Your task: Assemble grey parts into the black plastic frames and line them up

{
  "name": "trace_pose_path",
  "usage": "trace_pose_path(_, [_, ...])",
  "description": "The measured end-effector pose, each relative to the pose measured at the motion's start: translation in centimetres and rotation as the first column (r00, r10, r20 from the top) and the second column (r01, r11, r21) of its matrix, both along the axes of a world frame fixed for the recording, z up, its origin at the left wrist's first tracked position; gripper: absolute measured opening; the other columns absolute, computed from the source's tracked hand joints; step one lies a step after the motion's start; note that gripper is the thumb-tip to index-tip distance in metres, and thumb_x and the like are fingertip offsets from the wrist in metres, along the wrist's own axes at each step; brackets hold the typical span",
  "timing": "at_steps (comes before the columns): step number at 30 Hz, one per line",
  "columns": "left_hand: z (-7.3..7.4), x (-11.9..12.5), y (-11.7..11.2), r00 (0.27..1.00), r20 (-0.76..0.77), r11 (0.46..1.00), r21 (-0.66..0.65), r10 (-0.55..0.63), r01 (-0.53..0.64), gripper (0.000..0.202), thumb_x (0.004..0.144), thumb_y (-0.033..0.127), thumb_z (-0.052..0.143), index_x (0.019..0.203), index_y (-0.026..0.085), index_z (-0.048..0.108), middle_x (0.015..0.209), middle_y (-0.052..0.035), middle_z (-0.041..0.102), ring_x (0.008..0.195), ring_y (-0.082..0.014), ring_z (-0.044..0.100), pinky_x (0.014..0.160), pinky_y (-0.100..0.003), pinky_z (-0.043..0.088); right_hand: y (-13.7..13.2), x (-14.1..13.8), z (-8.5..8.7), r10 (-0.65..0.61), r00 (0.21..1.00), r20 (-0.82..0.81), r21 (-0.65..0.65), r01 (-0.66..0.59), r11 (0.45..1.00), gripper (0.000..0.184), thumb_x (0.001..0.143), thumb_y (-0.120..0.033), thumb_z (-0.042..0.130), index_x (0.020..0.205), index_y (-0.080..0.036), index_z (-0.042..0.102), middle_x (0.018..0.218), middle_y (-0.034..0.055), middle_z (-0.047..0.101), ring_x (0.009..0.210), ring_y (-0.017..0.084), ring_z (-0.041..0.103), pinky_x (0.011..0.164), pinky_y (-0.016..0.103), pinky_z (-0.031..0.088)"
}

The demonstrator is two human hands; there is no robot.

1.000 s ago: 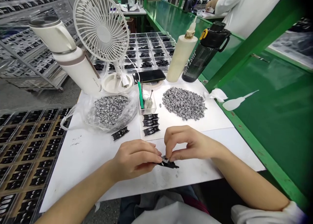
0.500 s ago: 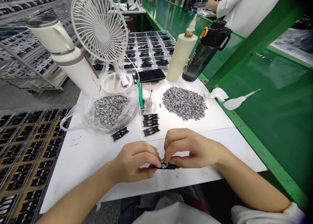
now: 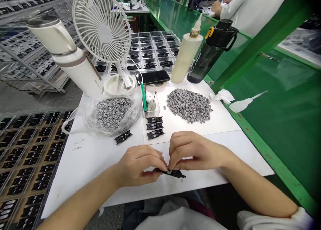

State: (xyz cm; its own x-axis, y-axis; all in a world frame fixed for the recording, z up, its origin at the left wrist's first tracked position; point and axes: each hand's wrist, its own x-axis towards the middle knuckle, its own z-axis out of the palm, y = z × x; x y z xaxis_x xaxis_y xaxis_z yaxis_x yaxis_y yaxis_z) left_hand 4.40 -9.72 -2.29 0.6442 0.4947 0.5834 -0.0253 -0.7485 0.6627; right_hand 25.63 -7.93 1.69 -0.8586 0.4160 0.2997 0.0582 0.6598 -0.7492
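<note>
Near the table's front edge, my left hand (image 3: 142,164) pinches the left end of a black plastic part (image 3: 178,173) between thumb and fingers. My right hand (image 3: 193,151) has its thumb and index finger closed over the middle of that part, on a small grey piece (image 3: 169,171); the fingertips partly cover it. Beyond my hands lie several similar black parts with light ovals (image 3: 154,124), stacked in a short column. A single black part (image 3: 123,137) lies left of them. Farther right spreads a heap of small grey pieces (image 3: 189,105).
A clear plastic bag (image 3: 132,118) of grey pieces lies left, beside a small clear box (image 3: 151,109) of tools. Behind stand a white fan (image 3: 104,34), thermos (image 3: 75,67), phone (image 3: 152,77), squeeze bottle (image 3: 185,59) and dark bottle (image 3: 208,61). A co-worker's sleeve (image 3: 233,10) shows beyond.
The black part has tilted, its right end now lower and nearer to me. Both hands keep their places on it. The co-worker's hands have shifted slightly.
</note>
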Motion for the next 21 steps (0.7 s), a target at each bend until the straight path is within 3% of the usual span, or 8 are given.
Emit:
trace_pose_path(9, [0.4,0.5,-0.5,0.996,-0.048,0.983,-0.169,-0.075,0.066,0.019,0.068,0.005,0.054,0.082,0.018,0.054,0.077,-0.0054,0.062,0.079,-0.0132,0.059,0.071,-0.021,0.049,0.1,0.0,0.2,0.081,0.992,0.092,-0.187,-0.063,0.980,0.014,0.082,-0.016,0.052,0.088,-0.012,0.064,0.078,0.0067,0.059,0.077,0.011,0.052,0.071,0.022,0.041])
trace_pose_path(12, [0.4,0.6,-0.8,0.997,-0.012,0.945,-0.320,-0.074,0.066,0.017,0.070,0.007,0.054,0.083,0.018,0.054,0.078,-0.0044,0.062,0.076,-0.0130,0.058,0.070,-0.023,0.048,0.1,0.2,0.5,0.083,0.993,0.082,-0.275,-0.058,0.960,0.016,0.083,-0.015,0.049,0.089,-0.011,0.063,0.081,0.0080,0.059,0.080,0.012,0.052,0.073,0.023,0.041])
trace_pose_path(14, [0.2,0.7,-1.1,0.999,0.032,0.860,-0.508,-0.029,0.042,0.013,0.073,0.010,0.055,0.084,0.018,0.054,0.080,-0.0044,0.061,0.076,-0.0129,0.057,0.071,-0.024,0.047,0.2,0.3,0.5,0.075,0.996,0.054,-0.363,-0.050,0.930,0.018,0.082,-0.017,0.048,0.092,-0.009,0.061,0.085,0.0090,0.058,0.082,0.013,0.052,0.076,0.025,0.041])
trace_pose_path(17, [-0.2,0.9,-1.2,0.983,0.136,0.633,-0.774,0.125,0.027,0.007,0.076,0.017,0.056,0.082,0.017,0.054,0.080,-0.0031,0.058,0.078,-0.0123,0.056,0.072,-0.023,0.046,0.4,0.2,-0.1,-0.017,1.000,0.016,-0.540,0.023,0.841,0.027,0.075,-0.026,0.059,0.098,-0.010,0.057,0.093,0.0083,0.054,0.084,0.014,0.050,0.080,0.029,0.040])
trace_pose_path(21, [-0.5,1.3,-0.8,0.938,0.166,0.381,-0.924,0.304,0.040,0.011,0.074,0.022,0.060,0.080,0.016,0.054,0.076,0.0003,0.057,0.075,-0.0105,0.056,0.075,-0.024,0.047,0.7,-0.6,-1.5,-0.206,0.978,0.032,-0.795,0.150,0.588,0.028,0.073,-0.031,0.060,0.093,-0.013,0.055,0.088,0.0046,0.054,0.076,0.012,0.048,0.071,0.027,0.039])
